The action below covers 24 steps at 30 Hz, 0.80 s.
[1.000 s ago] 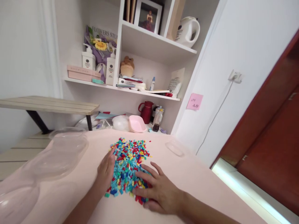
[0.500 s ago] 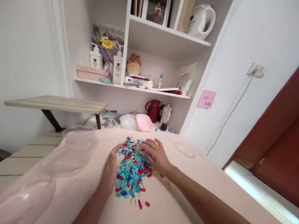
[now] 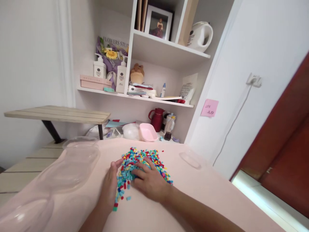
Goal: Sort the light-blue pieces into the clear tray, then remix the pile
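A loose heap of small toy bricks (image 3: 126, 172) in blue, teal, red, yellow and green spreads over the pale pink tabletop (image 3: 145, 216). Against the heap's left edge, my left hand (image 3: 111, 182) stands on its side, fingers stretched out and holding nothing. Palm down, my right hand (image 3: 151, 182) lies on the near right part of the heap with its fingers spread among the bricks. The bricks beneath that palm are hidden. A few stray pieces lie near the left wrist.
Clear plastic trays (image 3: 72, 164) line the table's left side, and a smaller clear tray (image 3: 190, 160) lies at right. Behind the heap are a pink basin (image 3: 148, 132), a dark red jug (image 3: 156, 120) and bottles (image 3: 169, 127). A slatted wooden stand (image 3: 58, 114) rises at left.
My right hand has moved toward me and slightly left, onto the near part of the heap. The bricks have shifted away from me and spread to the right. The view has tilted up slightly.
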### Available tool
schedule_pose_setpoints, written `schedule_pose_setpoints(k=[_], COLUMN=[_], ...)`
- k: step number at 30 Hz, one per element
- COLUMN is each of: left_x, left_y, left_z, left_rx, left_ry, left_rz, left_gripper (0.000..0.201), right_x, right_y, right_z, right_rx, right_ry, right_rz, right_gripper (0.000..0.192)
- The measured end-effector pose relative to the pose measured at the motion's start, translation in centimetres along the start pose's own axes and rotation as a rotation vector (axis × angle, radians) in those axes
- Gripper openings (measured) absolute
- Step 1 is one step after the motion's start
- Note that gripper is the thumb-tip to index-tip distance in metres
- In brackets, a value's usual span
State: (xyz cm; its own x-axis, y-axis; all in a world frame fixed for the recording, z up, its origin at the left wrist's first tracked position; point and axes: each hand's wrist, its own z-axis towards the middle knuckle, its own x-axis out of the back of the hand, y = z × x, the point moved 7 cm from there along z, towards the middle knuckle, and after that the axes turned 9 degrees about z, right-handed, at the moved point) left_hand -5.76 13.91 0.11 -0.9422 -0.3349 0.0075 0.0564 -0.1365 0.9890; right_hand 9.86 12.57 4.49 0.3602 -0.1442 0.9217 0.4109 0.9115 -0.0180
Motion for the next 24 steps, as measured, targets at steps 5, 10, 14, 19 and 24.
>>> schedule_pose_setpoints(k=[5,10,14,19,24], left_x=[-0.9,-1.7,-1.3,-0.2,0.7], left_y=[0.3,0.8,2.2,3.2,1.7], left_z=[0.1,-0.5,-1.2,-1.2,-0.3], left_rx=[0.016,-0.045,-0.147,-0.200,-0.082], left_ry=[-0.073,-0.201,-0.113,0.089,0.155], left_rz=[0.007,0.034,0.147,0.273,0.300], left_gripper=[0.072,0.066,0.058,0.057,0.058], right_x=[1.5,3.9,5.1,3.3,1.4], right_y=[5.1,8.6,8.8,8.6,9.7], right_z=[-1.7,-5.9,-11.2,-15.8,-12.1], right_rx=[-0.256,-0.531,-0.620,-0.711,-0.719], right_ry=[0.033,0.102,0.082,-0.133,-0.094], right_rz=[0.017,0.160,0.240,0.283,0.275], right_gripper=[0.016,0.042,0.080,0.104,0.086])
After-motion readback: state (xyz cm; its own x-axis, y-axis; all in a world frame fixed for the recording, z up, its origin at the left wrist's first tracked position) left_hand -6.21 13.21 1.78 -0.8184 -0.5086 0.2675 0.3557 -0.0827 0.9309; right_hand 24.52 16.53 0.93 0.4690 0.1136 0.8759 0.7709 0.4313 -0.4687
